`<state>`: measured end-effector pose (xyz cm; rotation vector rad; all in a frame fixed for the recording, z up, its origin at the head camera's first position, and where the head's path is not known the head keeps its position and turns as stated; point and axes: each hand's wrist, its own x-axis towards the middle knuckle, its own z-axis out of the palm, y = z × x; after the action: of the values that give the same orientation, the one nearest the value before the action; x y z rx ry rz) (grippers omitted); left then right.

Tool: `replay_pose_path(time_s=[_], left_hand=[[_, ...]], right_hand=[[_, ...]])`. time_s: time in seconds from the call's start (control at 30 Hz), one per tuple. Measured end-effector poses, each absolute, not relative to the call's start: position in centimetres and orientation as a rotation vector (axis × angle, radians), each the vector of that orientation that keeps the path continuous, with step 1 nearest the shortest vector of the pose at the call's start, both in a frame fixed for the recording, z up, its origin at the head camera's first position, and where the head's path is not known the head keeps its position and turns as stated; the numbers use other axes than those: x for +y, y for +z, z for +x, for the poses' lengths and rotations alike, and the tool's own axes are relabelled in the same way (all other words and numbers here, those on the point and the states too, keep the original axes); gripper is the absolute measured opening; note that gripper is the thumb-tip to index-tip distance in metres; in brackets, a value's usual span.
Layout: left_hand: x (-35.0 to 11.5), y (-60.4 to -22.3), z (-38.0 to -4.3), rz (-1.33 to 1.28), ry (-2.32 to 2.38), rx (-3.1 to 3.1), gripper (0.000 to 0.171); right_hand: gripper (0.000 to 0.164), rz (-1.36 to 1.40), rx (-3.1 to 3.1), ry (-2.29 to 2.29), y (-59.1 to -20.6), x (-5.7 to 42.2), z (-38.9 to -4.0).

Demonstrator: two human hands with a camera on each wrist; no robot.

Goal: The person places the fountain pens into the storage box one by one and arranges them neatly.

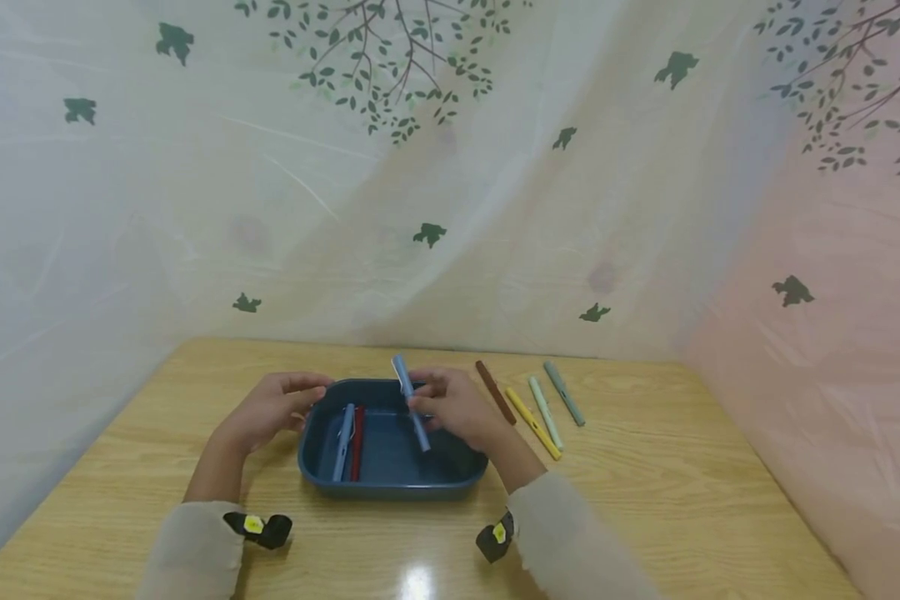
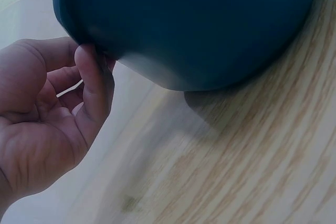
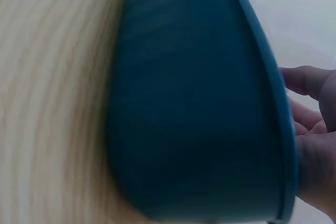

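A light blue pen (image 1: 411, 404) with a clip tilts over a dark blue tray (image 1: 390, 490). My right hand (image 1: 453, 404) pinches it between thumb and fingers above the tray's right half. In the right wrist view the tray's wall hides the pen and most of that hand (image 3: 315, 129). My left hand (image 1: 273, 408) holds the tray's rim at its back left corner, with fingers curled against the edge in the left wrist view (image 2: 89, 77). Inside the tray, on the left, another blue pen (image 1: 343, 442) lies beside a dark red pen (image 1: 357, 443).
Right of the tray, a brown pen (image 1: 495, 392), a yellow pen (image 1: 534, 423), a pale green pen (image 1: 546, 412) and a grey-green pen (image 1: 564, 393) lie on the wooden table (image 1: 675, 500). A curtain (image 1: 495, 275) printed with birds and branches hangs behind the table.
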<state>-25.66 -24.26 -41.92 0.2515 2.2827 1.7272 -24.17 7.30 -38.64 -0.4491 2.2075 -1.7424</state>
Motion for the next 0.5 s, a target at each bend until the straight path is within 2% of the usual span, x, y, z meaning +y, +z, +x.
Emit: replay_pose_path(time_s=[0.5], left_hand=[[-24.4, -42.0, -25.8, 0.261, 1.732, 2.275, 0.043]], right_hand=[[0.034, -0.35, 2.168, -1.689, -39.5, 4.9, -23.7]])
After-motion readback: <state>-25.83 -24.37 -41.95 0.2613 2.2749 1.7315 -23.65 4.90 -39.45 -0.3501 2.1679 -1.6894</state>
